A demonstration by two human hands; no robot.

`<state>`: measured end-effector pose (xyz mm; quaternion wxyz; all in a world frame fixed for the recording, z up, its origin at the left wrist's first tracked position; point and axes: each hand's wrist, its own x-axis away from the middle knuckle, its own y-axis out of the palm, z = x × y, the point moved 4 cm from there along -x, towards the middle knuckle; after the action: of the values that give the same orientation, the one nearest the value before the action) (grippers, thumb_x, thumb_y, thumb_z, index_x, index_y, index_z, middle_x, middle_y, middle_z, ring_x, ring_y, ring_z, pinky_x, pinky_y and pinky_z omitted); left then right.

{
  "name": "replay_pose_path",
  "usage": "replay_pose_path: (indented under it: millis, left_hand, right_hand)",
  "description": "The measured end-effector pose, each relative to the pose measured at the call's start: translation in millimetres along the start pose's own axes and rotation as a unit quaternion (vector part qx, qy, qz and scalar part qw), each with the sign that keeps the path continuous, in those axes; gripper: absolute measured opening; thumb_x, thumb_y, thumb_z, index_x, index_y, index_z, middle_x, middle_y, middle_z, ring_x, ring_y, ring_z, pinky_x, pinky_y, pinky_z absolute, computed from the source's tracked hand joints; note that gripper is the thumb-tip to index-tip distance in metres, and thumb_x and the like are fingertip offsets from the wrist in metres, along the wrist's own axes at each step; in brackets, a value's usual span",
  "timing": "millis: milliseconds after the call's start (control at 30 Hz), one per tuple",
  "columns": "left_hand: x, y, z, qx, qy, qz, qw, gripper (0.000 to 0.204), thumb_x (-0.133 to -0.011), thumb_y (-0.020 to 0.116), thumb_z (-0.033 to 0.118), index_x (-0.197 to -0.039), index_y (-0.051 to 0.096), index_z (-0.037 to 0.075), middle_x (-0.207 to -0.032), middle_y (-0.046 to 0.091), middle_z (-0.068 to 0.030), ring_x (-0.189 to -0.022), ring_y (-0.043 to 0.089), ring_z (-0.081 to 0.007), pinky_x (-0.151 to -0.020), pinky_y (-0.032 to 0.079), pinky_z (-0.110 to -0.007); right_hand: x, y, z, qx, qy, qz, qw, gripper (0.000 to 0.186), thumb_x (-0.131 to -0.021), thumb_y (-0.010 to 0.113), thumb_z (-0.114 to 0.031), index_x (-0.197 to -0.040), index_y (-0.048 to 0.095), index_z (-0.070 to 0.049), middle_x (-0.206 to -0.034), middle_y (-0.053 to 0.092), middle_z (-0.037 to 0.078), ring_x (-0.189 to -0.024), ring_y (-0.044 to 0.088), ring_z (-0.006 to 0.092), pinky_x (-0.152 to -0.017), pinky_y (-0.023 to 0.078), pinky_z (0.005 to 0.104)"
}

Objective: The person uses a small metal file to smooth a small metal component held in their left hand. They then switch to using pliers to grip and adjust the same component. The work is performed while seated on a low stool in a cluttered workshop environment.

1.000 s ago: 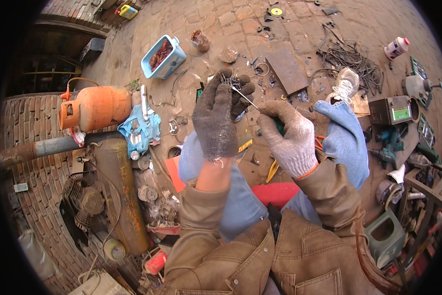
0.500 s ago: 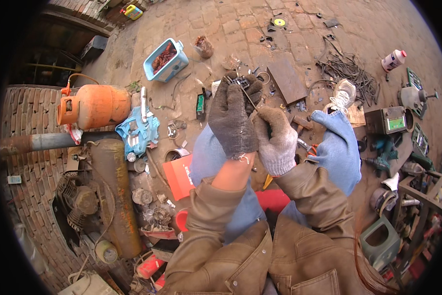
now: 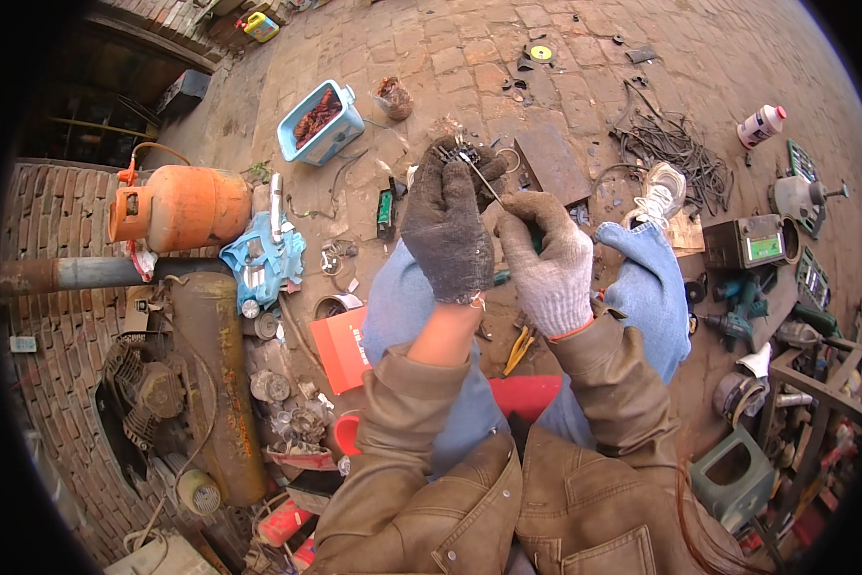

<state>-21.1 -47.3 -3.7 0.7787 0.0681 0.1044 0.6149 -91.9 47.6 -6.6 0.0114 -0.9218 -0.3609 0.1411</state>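
My left hand [image 3: 447, 230], in a dark, dirty knit glove, is closed around a small dark metal part [image 3: 459, 153], which the fingers partly hide. A thin metal rod [image 3: 485, 184] slants from that part down to the right. Its lower end is pinched between the thumb and fingers of my right hand [image 3: 551, 273], which wears a paler, soiled glove. Whether the rod has a handle inside that glove cannot be made out. Both hands are above the ground between my knees. Below the right wrist lie yellow-handled pliers [image 3: 519, 349].
A dark metal plate [image 3: 550, 161] and tangled cables [image 3: 670, 153] lie ahead. To the left stand a blue tub [image 3: 330, 134], an orange gas cylinder [image 3: 186, 206] and an orange-red box [image 3: 340, 350]. A battery [image 3: 745, 241] and teal drill [image 3: 743, 309] are on the right.
My right hand has shifted slightly right and tilted, still pinching the rod. More of the yellow-handled pliers shows beneath it. My left hand keeps its hold on the metal part.
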Motion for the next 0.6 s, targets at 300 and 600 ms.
replay_pose_path:
  millis: [300,600]
  left_hand:
    - [3.8,-1.1,2.8,0.028,-0.038,-0.008,0.999,0.028,-0.103,0.049,0.007,-0.126,0.056,-0.008,-0.102,0.071,-0.0162,-0.086,0.073,-0.0222,-0.077,0.061,-0.033]
    - [0.2,-4.6,6.8,-0.033,-0.043,-0.027,0.998,0.026,-0.103,0.051,0.006,-0.123,0.058,-0.008,-0.100,0.071,-0.0149,-0.085,0.073,-0.0208,-0.075,0.061,-0.031]
  right_hand:
    - [-9.3,-15.1,11.2,-0.248,0.199,-0.109,0.942,0.019,-0.094,0.065,-0.012,-0.110,0.065,0.000,-0.083,0.067,0.007,-0.056,0.049,0.0068,-0.049,0.035,0.0207]
    - [-4.2,-13.4,-2.0,0.088,-0.087,-0.011,0.992,0.015,-0.087,0.069,-0.003,-0.101,0.068,0.001,-0.090,0.071,0.013,-0.078,0.070,0.0241,-0.069,0.056,0.0325]
